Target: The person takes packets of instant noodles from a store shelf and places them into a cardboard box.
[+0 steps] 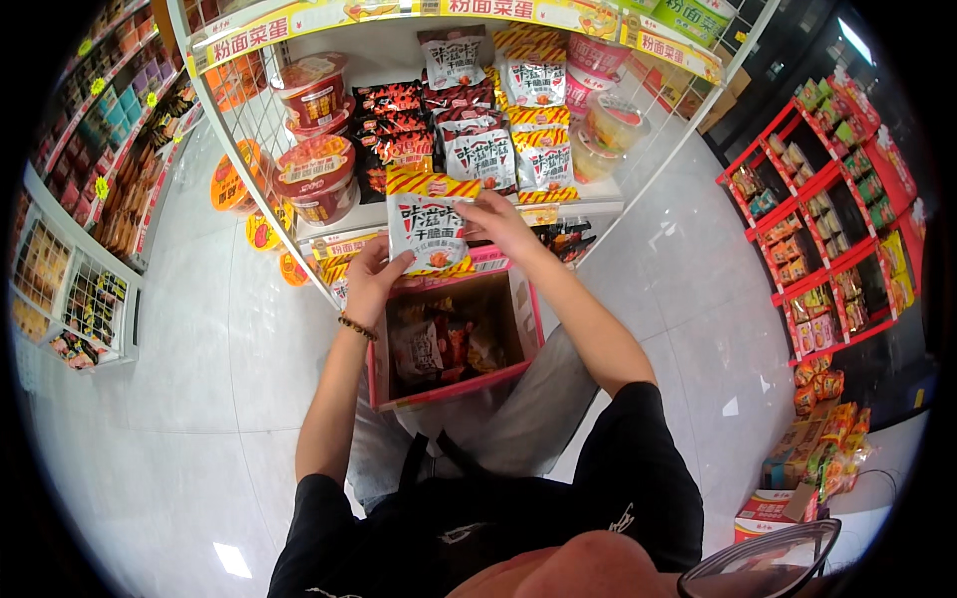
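Observation:
Between my two hands is a white snack packet (430, 224) with yellow and red striped ends, held upright with its printed front towards me. My left hand (374, 273) grips its lower left edge, the thumb on the front. My right hand (499, 224) pinches its upper right side. Below the packet, an opened pink-edged carton (457, 394) rests at my lap, with several loose packets (441, 347) inside. Just beyond the packet, a white wire-sided shelf (605, 193) carries rows of black packets (394, 142), brown and white packets (476, 157) and yellow-striped packets (543, 161).
Red tub noodles (318, 176) stand at the shelf's left and clear-lidded bowls (614, 123) at its right. Slanted white posts (250, 168) flank the opening. A red display rack (830, 202) is far right, above cartons (774, 508). Stocked shelving (112, 149) lines the left.

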### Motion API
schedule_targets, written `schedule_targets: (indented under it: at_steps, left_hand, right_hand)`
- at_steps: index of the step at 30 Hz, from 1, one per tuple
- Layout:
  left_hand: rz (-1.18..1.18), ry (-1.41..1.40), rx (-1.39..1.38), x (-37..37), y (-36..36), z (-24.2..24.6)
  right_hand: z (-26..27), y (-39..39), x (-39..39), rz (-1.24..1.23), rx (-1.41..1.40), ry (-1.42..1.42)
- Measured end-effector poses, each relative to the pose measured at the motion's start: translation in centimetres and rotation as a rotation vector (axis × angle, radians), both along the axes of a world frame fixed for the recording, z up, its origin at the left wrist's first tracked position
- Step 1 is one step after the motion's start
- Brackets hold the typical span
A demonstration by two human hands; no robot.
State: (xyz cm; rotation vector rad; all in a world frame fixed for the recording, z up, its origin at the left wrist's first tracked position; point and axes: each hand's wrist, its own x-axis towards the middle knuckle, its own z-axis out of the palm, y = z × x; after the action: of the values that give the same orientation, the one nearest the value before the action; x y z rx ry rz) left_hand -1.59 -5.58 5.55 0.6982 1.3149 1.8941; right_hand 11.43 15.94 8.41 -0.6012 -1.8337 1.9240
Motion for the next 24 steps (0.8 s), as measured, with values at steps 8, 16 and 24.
schedule_targets:
  at_steps: [8,16,24]
  left_hand:
    - [0.243,0.311,-0.115,0.1,1.3,-0.8]
    - [0.096,0.506,-0.047,1.9,2.2,-0.7]
    - [0.469,1.299,-0.259,-2.6,1.7,-0.7]
  right_hand:
    - [2.2,-7.1,-0.5,-0.072,0.412,0.007]
    - [-0.9,-5.6,-1.5,-0.192,0.711,-0.047]
    - [0.7,-1.2,-0.8,-0.415,0.547,0.099]
